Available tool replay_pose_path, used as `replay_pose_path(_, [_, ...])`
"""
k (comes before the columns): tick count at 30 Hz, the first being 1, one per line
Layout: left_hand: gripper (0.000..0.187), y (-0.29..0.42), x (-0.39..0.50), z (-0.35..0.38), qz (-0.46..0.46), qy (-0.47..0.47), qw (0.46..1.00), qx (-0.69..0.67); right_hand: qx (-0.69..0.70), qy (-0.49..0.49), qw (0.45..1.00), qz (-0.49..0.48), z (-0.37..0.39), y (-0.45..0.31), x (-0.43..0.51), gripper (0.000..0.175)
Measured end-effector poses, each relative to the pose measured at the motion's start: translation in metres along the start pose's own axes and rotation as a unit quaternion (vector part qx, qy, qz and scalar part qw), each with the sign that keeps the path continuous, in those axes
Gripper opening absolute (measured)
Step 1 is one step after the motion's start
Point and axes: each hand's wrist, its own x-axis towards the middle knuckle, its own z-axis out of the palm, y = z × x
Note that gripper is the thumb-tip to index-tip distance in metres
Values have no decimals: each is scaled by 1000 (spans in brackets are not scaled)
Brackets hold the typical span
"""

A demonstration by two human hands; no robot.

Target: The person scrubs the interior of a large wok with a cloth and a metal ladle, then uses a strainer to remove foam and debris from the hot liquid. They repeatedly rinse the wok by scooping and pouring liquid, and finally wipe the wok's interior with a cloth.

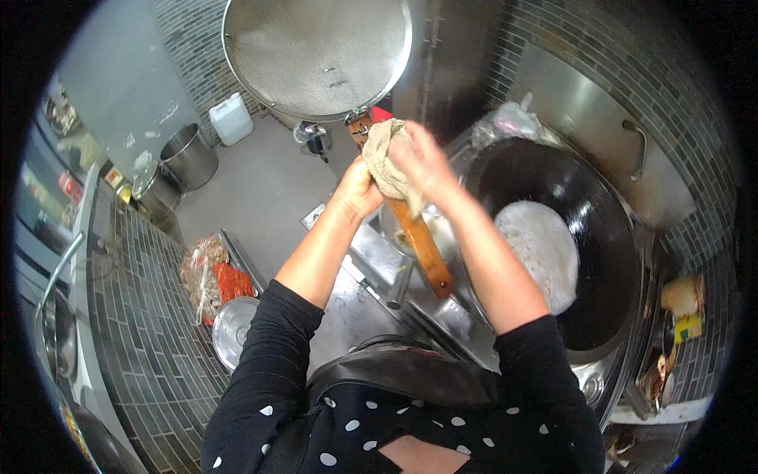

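Note:
A large round wire-mesh strainer (pixel 320 53) with a metal rim is held up in front of me. Its long flat wooden handle (pixel 423 252) slants back towards my body and has a hole near its end. My left hand (pixel 361 185) grips this handle from the left, just below the strainer's rim. A beige cloth (pixel 382 154) is wrapped around the handle there. My right hand (pixel 417 157), blurred, holds the cloth against the handle from the right. The cloth hides part of the handle and some of my fingers.
To the right sits a large black wok (pixel 604 284) with foamy whitish liquid (pixel 536 252) in it. A metal pan (pixel 394 222) rests under the handle. Metal pots (pixel 189 157) and a white plastic jerrycan (pixel 231 118) stand on the floor at left. A wall tap (pixel 639 148) is above the wok.

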Motion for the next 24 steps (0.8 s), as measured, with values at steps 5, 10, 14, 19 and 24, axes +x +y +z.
replay_pose_path(5, [31,59,-33,-49,35,-16,996,-76,-168,-38,985,31,99,9,-10,86])
replay_pose_path(10, [19,104,-46,-71,115,51,992,-4,-93,-124,978,136,126,-7,-38,68])
replay_pose_path(14, [10,141,-55,-83,118,13,993,12,-66,-241,922,295,128,-11,-69,49])
replay_pose_path(19, [23,146,-42,-81,88,19,988,127,309,-288,847,322,137,12,-19,39])
replay_pose_path(24, [31,155,-43,-78,82,107,935,328,346,-247,839,339,163,27,22,33])
